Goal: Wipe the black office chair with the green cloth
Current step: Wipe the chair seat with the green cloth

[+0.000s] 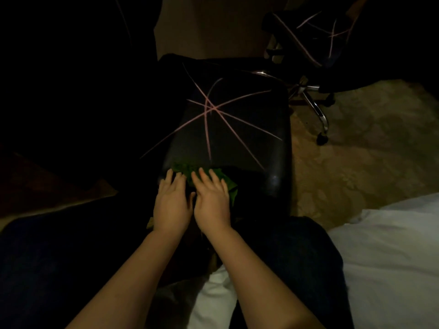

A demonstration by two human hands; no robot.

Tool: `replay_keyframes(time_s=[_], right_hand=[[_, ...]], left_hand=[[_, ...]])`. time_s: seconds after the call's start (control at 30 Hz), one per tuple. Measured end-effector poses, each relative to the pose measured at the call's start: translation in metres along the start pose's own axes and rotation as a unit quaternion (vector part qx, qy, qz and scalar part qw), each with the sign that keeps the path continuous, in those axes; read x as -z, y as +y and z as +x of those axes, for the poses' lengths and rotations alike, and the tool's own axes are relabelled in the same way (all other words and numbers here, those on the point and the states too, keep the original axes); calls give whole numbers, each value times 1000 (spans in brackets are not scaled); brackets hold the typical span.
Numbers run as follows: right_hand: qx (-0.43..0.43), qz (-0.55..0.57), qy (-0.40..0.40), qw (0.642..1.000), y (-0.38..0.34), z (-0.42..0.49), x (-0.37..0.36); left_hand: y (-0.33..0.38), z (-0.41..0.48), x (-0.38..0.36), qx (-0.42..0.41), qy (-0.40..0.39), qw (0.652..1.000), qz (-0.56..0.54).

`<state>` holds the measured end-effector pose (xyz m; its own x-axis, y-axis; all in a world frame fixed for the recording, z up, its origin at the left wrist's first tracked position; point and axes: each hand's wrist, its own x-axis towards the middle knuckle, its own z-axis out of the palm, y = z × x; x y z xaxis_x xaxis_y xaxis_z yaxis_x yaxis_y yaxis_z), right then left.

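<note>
While both hands lay palm-down at the near edge of the seat, the green cloth (228,184) was bunched beneath them. It showed past the fingertips, between the two hands, and at the outer side of the right hand (212,202). The left hand (172,205) rested flat on the cloth with fingers straight and slightly spread. The right hand lay just beside it in the same flat, extended posture, the two thumbs nearly touching.

The black office chair (228,134) stood directly ahead of the person. Its glossy seat was crossed by thin pink lines (207,108) that met near the seat's centre. A second dark chair (306,36) stood well apart at the upper right and bore similar pink lines. Its chrome star base (317,109) and castors rested on the patterned carpet (361,162).

White bedding (392,248) lay at the lower right, beside the person's dark-clad legs (297,257). The left portion of the view was too dark to resolve.
</note>
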<state>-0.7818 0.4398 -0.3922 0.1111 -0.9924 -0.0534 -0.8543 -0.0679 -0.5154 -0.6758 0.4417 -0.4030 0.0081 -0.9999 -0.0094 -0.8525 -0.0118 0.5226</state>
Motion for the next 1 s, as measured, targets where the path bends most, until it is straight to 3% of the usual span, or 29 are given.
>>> replay_keyframes(time_s=[0.47,0.7,0.8,1.0], right_hand=[[20,-12,44,999,28,-3,7],[-40,-29,86,995,61,-7,34],[-72,-13,118,990,79,-9,47],[-177,30,205,962,114,-10,68]], left_hand=[[-15,1,17,-28,6,999,-26],[-41,0,26,15,16,1000,-11],[-54,0,35,-5,24,1000,13],[-71,0,42,43,35,998,25]])
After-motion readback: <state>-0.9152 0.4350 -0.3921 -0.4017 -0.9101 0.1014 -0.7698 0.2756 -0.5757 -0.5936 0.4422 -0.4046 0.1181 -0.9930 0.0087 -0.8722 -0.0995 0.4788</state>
